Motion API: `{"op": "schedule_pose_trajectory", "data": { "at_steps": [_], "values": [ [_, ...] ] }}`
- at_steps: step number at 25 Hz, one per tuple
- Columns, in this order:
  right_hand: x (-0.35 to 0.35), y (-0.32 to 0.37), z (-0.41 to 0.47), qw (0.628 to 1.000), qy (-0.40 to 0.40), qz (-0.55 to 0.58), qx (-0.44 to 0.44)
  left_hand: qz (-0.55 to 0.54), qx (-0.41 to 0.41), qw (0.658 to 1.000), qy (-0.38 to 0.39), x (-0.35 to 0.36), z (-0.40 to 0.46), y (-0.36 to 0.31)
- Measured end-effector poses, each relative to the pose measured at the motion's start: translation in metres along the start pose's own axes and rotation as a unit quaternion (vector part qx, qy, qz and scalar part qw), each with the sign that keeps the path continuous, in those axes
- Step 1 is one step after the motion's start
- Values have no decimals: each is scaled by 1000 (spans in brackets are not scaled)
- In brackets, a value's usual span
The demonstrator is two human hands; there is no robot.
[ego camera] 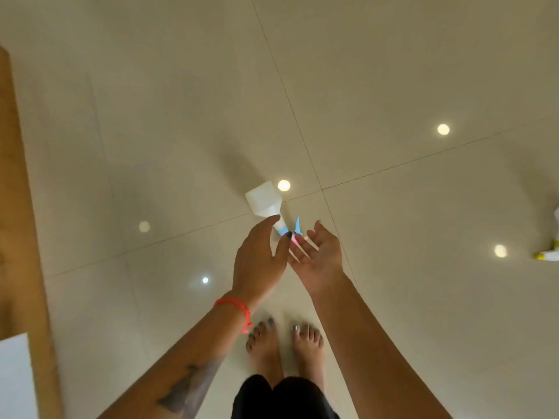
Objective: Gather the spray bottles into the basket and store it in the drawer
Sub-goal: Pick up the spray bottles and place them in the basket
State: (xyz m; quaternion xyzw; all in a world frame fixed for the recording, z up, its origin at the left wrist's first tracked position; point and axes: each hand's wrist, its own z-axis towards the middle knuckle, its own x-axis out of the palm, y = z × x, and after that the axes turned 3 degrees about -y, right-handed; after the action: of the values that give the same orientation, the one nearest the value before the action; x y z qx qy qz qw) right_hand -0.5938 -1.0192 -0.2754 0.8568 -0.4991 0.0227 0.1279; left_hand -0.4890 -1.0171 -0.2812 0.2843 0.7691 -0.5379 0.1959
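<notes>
Head view, looking straight down: a white spray bottle [263, 202] with a blue trigger lies at the centre of the pale tiled floor [393, 71], its body pointing away from the person and its nozzle end toward the two hands. The left hand [258, 258], with a red band [234, 309] on its wrist, reaches over the bottle's neck, fingers relaxed and spread, the thumb just at the blue collar — whether it actually touches the bottle I cannot tell. The right hand [317, 257] sits just right of the bottle's trigger, palm turned up, fingers straight and holding nothing. Below the bottle, nearer the person, two bare feet [284, 346] stand on the tile. Well to the right of the bottle, at the frame's edge, lies part of a second spray bottle [549, 254] with a yellow head. Far left of the bottle runs a wooden edge [21, 222], with a white surface [13, 379] beside its lower end.
</notes>
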Motion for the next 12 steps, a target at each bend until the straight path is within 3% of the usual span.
{"op": "schedule_pose_trajectory", "data": {
  "at_steps": [3,7,12],
  "values": [
    [13,-15,56,995,5,59,78,104,73,991,45,13,50,31],
    [27,-36,142,989,-32,66,127,213,89,972,42,34,122,80],
    [49,-58,222,985,-36,122,118,224,75,970,50,61,180,121]
  ]
}}
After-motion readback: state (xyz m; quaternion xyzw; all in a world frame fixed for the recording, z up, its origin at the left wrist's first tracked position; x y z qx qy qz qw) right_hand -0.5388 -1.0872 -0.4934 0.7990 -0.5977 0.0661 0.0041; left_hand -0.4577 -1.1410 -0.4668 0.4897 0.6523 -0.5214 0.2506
